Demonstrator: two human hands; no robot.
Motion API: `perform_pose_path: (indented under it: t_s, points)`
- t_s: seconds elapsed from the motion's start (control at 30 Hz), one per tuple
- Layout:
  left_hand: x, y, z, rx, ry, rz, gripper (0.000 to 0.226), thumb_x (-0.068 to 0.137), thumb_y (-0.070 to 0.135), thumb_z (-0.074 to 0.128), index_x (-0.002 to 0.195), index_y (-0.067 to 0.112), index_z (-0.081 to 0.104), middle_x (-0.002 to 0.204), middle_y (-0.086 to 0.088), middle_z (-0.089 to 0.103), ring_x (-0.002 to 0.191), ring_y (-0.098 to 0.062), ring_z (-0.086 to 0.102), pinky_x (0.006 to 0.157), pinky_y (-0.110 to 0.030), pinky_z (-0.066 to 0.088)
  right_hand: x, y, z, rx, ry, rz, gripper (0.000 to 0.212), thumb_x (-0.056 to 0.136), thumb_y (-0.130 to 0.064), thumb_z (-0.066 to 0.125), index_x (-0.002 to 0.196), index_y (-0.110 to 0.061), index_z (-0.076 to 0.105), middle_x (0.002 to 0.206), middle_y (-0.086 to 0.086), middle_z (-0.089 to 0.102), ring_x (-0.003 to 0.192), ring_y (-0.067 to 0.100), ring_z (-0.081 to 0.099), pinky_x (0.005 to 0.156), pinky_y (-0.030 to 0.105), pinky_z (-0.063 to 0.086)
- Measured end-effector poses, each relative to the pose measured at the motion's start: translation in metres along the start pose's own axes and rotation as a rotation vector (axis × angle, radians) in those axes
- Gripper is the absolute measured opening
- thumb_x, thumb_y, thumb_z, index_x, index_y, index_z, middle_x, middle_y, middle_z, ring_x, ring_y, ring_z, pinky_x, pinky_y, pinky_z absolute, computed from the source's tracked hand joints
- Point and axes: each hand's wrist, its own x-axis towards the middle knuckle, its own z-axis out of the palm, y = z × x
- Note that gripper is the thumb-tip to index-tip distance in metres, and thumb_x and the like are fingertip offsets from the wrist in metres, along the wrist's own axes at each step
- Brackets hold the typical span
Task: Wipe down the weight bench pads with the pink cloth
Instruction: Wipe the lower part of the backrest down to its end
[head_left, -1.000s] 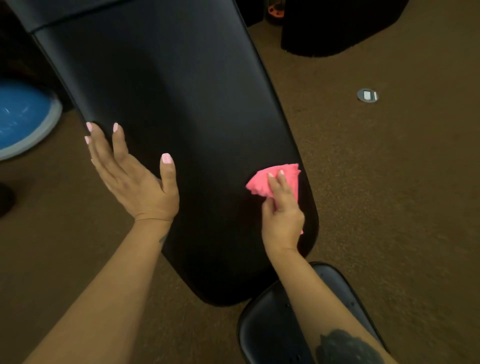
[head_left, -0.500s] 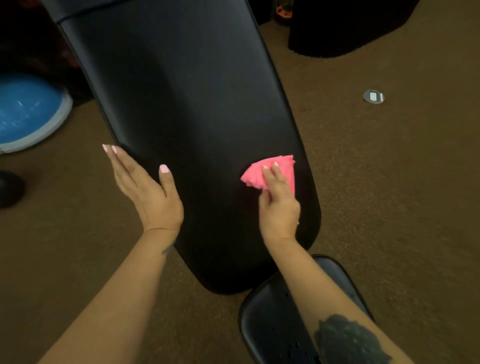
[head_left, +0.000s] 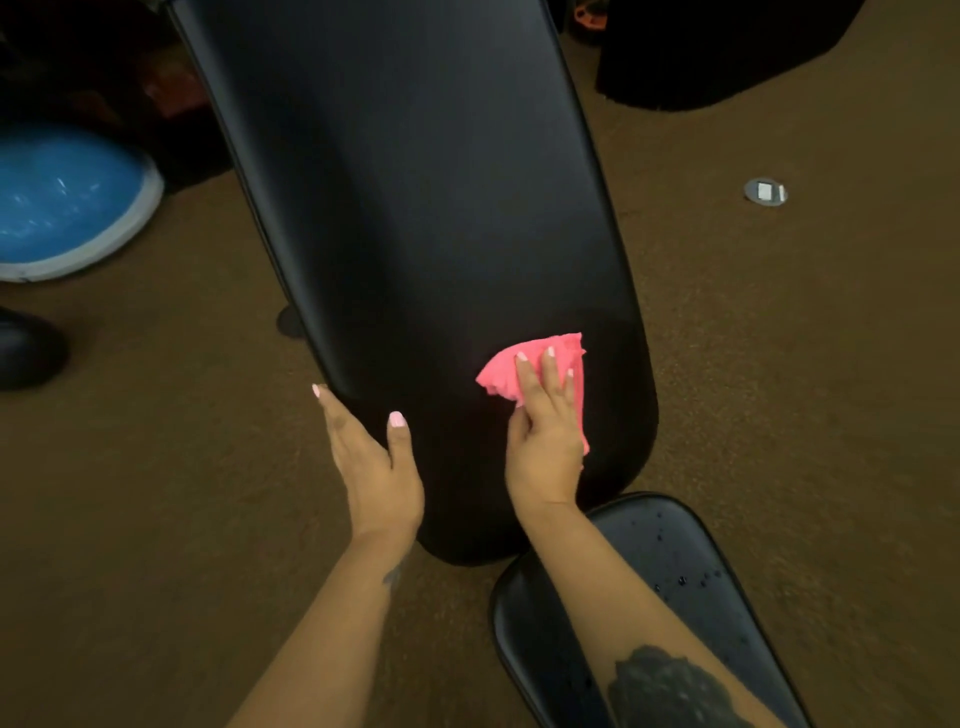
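The long black back pad (head_left: 415, 208) of the bench runs from the top of the view down to its rounded near end. The smaller black seat pad (head_left: 701, 571) lies at the lower right with a few droplets on it. My right hand (head_left: 545, 436) presses the crumpled pink cloth (head_left: 501, 371) flat against the back pad's lower right part, fingers straight on top of it. My left hand (head_left: 374, 467) rests on the pad's left edge near its end, thumb on the top surface and fingers along the side.
Brown carpet surrounds the bench. A blue balance dome (head_left: 62, 202) sits on the floor at the left, with a dark rounded object (head_left: 26, 348) below it. A small round metal floor plate (head_left: 765, 192) is at the right, and a large black shape (head_left: 717, 52) stands at the top right.
My left hand has slid down the pad's left edge toward its near end. My right hand has kept the cloth on the lower right of the pad, shifting only slightly.
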Motion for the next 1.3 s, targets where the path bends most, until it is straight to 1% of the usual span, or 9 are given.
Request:
perform_pose_path:
  t_s: [0.17, 0.3, 0.47, 0.6, 0.7, 0.9, 1.03, 1.2, 1.3]
  points:
    - [-0.024, -0.016, 0.004, -0.019, -0.040, -0.057, 0.073, 0.100, 0.031, 0.041, 0.153, 0.026, -0.010, 0.162, 0.008, -0.004, 0.144, -0.003, -0.001, 0.114, -0.027, 0.007, -0.034, 0.020, 0.001, -0.086, -0.219, -0.144, 0.066, 0.089, 0.004, 0.050, 0.135, -0.039, 0.030, 0.146, -0.020, 0.015, 0.141, 0.008, 0.004, 0.103, -0.001, 0.001]
    - [-0.029, -0.023, -0.002, -0.108, -0.078, -0.076, 0.070, 0.101, 0.029, 0.041, 0.154, 0.032, -0.004, 0.161, 0.013, 0.005, 0.147, -0.006, 0.007, 0.118, -0.032, 0.015, -0.036, 0.034, -0.012, -0.036, -0.164, 0.002, 0.059, 0.090, 0.004, 0.051, 0.133, -0.035, 0.039, 0.143, -0.020, 0.023, 0.140, 0.009, 0.016, 0.092, -0.011, 0.007]
    - [-0.033, -0.032, -0.006, -0.169, -0.102, -0.082, 0.069, 0.101, 0.019, 0.044, 0.153, 0.037, 0.003, 0.160, 0.013, 0.015, 0.146, -0.006, 0.016, 0.120, -0.040, 0.021, -0.044, 0.004, 0.012, -0.012, -0.114, -0.065, 0.059, 0.088, 0.002, 0.054, 0.134, -0.033, 0.040, 0.143, -0.017, 0.029, 0.139, 0.013, 0.022, 0.107, 0.007, 0.009]
    - [-0.032, -0.034, -0.010, -0.189, -0.128, -0.114, 0.073, 0.099, 0.007, 0.045, 0.152, 0.039, 0.007, 0.159, 0.010, 0.021, 0.146, -0.008, 0.020, 0.119, -0.042, 0.023, -0.070, 0.008, 0.030, -0.131, -0.253, -0.278, 0.066, 0.075, 0.011, 0.064, 0.131, -0.023, 0.051, 0.143, -0.003, 0.037, 0.134, 0.023, 0.026, 0.100, 0.022, 0.024]
    - [-0.033, -0.035, -0.017, -0.211, -0.158, -0.112, 0.075, 0.098, 0.004, 0.045, 0.150, 0.043, 0.008, 0.158, 0.010, 0.023, 0.145, -0.008, 0.023, 0.118, -0.040, 0.025, -0.079, 0.029, 0.021, -0.204, -0.389, -0.348, 0.063, 0.079, 0.009, 0.061, 0.130, -0.025, 0.051, 0.143, -0.010, 0.027, 0.136, 0.020, 0.021, 0.105, 0.034, 0.016]
    - [-0.032, -0.044, -0.022, -0.187, -0.202, -0.133, 0.077, 0.098, 0.006, 0.046, 0.149, 0.048, 0.006, 0.157, 0.014, 0.024, 0.143, -0.008, 0.028, 0.115, -0.044, 0.032, -0.066, 0.032, -0.002, -0.199, -0.307, -0.040, 0.054, 0.093, -0.001, 0.047, 0.136, -0.032, 0.042, 0.145, -0.018, 0.020, 0.138, 0.005, 0.008, 0.102, 0.003, -0.004]
    - [-0.029, -0.047, -0.021, -0.209, -0.199, -0.134, 0.077, 0.098, 0.006, 0.047, 0.149, 0.049, 0.008, 0.156, 0.015, 0.027, 0.141, -0.009, 0.032, 0.114, -0.045, 0.034, -0.072, 0.012, 0.016, -0.172, -0.271, 0.010, 0.057, 0.094, -0.003, 0.043, 0.141, -0.034, 0.032, 0.145, -0.023, 0.011, 0.142, 0.008, 0.011, 0.101, 0.006, 0.001]
    - [-0.031, -0.050, -0.020, -0.232, -0.221, -0.129, 0.079, 0.098, 0.002, 0.045, 0.150, 0.047, 0.006, 0.158, 0.015, 0.023, 0.143, -0.008, 0.028, 0.117, -0.045, 0.029, -0.088, 0.019, 0.016, -0.193, -0.445, -0.056, 0.059, 0.096, -0.003, 0.040, 0.143, -0.035, 0.025, 0.149, -0.020, 0.004, 0.141, 0.006, -0.001, 0.099, 0.004, -0.006]
    - [-0.031, -0.050, -0.022, -0.222, -0.237, -0.130, 0.081, 0.098, 0.001, 0.044, 0.149, 0.048, 0.004, 0.158, 0.016, 0.020, 0.144, -0.007, 0.024, 0.117, -0.044, 0.027, -0.084, 0.030, 0.003, -0.232, -0.463, 0.047, 0.058, 0.095, -0.005, 0.042, 0.142, -0.037, 0.028, 0.150, -0.021, 0.008, 0.142, 0.009, 0.009, 0.108, 0.017, 0.013]
